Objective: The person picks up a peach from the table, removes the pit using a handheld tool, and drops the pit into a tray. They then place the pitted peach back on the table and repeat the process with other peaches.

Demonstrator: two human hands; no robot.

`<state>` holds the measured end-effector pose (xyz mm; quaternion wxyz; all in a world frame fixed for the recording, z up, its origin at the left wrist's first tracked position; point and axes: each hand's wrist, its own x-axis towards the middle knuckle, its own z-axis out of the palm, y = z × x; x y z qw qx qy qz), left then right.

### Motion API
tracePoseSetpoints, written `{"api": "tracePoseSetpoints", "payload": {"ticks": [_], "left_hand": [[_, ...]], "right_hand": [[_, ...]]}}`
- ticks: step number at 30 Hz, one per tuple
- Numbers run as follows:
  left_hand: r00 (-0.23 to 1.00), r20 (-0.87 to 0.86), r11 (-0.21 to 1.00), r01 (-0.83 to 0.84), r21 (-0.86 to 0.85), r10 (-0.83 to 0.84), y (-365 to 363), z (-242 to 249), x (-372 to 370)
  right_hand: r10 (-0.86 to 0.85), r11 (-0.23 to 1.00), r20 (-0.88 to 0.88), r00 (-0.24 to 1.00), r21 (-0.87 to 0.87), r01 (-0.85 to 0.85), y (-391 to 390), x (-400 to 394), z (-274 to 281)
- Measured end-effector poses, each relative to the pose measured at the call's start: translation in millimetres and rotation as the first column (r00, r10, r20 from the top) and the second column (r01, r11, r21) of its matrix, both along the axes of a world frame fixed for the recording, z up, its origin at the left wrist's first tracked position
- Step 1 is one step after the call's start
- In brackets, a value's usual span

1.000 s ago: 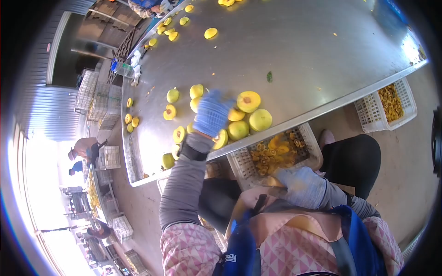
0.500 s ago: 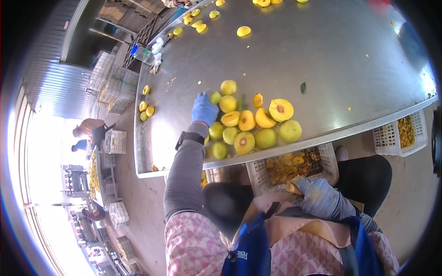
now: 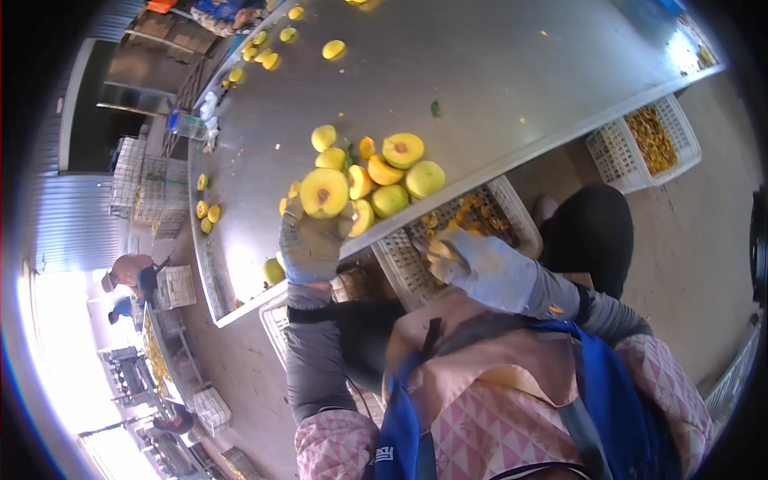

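Observation:
My left hand (image 3: 310, 246), in a pale blue glove, is at the table's near edge, its fingers closed round a large halved yellow fruit (image 3: 324, 192) with the cut face and brown centre turned up. Behind and to the right of it lie whole and halved yellow-green fruits, among them a cut half (image 3: 402, 150) and a whole one (image 3: 425, 178). Over the crate below the edge, my right hand (image 3: 488, 270), in a stained pale glove, is closed on a small thing with a dark edge that I cannot make out.
The metal table (image 3: 480, 88) has more fruit at its far left and a bottle (image 3: 188, 125) on its left edge. A white crate (image 3: 524, 220) of orange scraps stands below the edge, another crate (image 3: 684, 132) farther right. People are in the left background and beyond the table.
My left hand has come back from the pile toward me and now holds a halved fruit. My right hand has risen a little and moved left. The view has shifted.

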<state>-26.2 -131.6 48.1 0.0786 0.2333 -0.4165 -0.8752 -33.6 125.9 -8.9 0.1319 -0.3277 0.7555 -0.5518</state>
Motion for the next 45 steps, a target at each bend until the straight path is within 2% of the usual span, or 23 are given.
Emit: {"api": "tracePoseSetpoints", "payload": {"ticks": [2,5,8,11,13,14,16,19,21,22,23,25,26,28,29,31,32,37,38,40,42,43,45], "left_hand": [[0.991,-0.049,0.987,0.121,-0.106,-0.126,27,-3,15],[0.968,-0.1,0.973,0.232,-0.008,-0.232,47,-24,32],[0.979,-0.013,0.978,0.2,-0.068,-0.201,69,-26,40],[0.996,0.007,0.914,0.082,-0.397,-0.086,68,-29,40],[0.989,0.144,0.633,0.124,-0.764,-0.019,38,-33,34],[0.991,0.135,0.624,0.106,-0.774,-0.002,17,-39,30],[0.974,0.22,-0.026,0.222,-0.975,0.057,-32,-53,22],[0.893,0.438,-0.218,0.45,-0.866,0.101,-87,-50,13],[0.934,0.315,-0.26,0.35,-0.9,0.168,-133,-50,7],[0.842,0.451,0.211,0.403,-0.891,0.296,-108,-12,-7],[0.843,0.449,0.212,0.4,-0.892,0.295,-128,-29,-13],[0.829,0.317,-0.185,0.439,-0.879,0.46,-184,-76,-20],[0.832,0.319,-0.182,0.437,-0.881,0.454,-186,-78,-28],[0.753,0.57,0.192,0.538,-0.821,0.329,-187,-86,-36],[0.751,0.577,0.193,0.545,-0.816,0.32,-188,-88,-36],[0.907,0.247,0.153,0.205,-0.967,0.342,-177,-83,-35],[0.916,0.197,0.269,0.104,-0.957,0.349,-172,-79,-33],[0.996,0.087,0.563,0.061,-0.824,0.02,-19,-15,5],[0.992,0.115,0.511,0.123,-0.851,-0.047,7,-14,16],[0.978,0.155,0.465,0.202,-0.862,-0.138,54,-18,35],[0.987,0.006,0.772,0.128,-0.622,-0.158,88,-23,46],[0.986,0.012,0.776,0.139,-0.616,-0.167,98,-27,48],[0.953,-0.282,0.993,0.101,-0.058,-0.113,109,-37,53]], "right_hand": [[0.002,0.999,0.061,0.998,0.041,-0.005,1,-1,6],[-0.015,0.998,0.088,0.996,0.055,0.011,0,0,9],[-0.071,0.997,0.068,0.995,-0.031,0.074,2,3,9],[-0.08,0.997,-0.001,0.997,-0.022,0.08,1,3,1],[-0.048,0.999,0.049,0.998,-0.011,0.048,3,2,5],[-0.052,0.999,0.034,0.998,0.005,0.052,3,2,5],[-0.057,0.998,0.068,0.996,0.037,0.055,4,2,13],[-0.036,0.997,0.054,0.998,0.073,0.032,5,1,10],[-0.014,0.997,0.017,1.0,0.073,0.013,6,0,3],[0.006,0.997,-0.02,1.0,0.077,-0.004,5,0,1],[0.006,0.997,-0.023,1.0,0.079,-0.004,4,-1,3],[-0.015,0.992,0.113,0.993,0.13,0.0,3,-1,6],[-0.021,0.991,0.113,0.993,0.135,0.006,2,-2,3],[0.03,0.989,-0.018,0.999,0.143,-0.027,0,-4,-5],[0.024,0.989,-0.011,1.0,0.148,-0.022,1,-5,-4],[-0.005,0.998,0.046,0.999,0.059,0.002,0,-7,3],[-0.013,0.998,0.052,0.999,0.061,0.01,-1,-8,6],[-0.048,0.998,0.08,0.996,-0.035,0.051,-10,-12,15],[-0.067,0.997,0.093,0.993,-0.015,0.069,-13,-12,16],[-0.154,0.956,0.084,0.984,-0.24,0.171,-19,-12,16],[-0.139,0.953,0.134,0.981,-0.252,0.169,-15,-10,10],[-0.093,0.948,0.18,0.979,-0.284,0.142,-14,-7,8],[-0.104,0.981,0.114,0.988,-0.155,0.121,-13,2,7]]}}
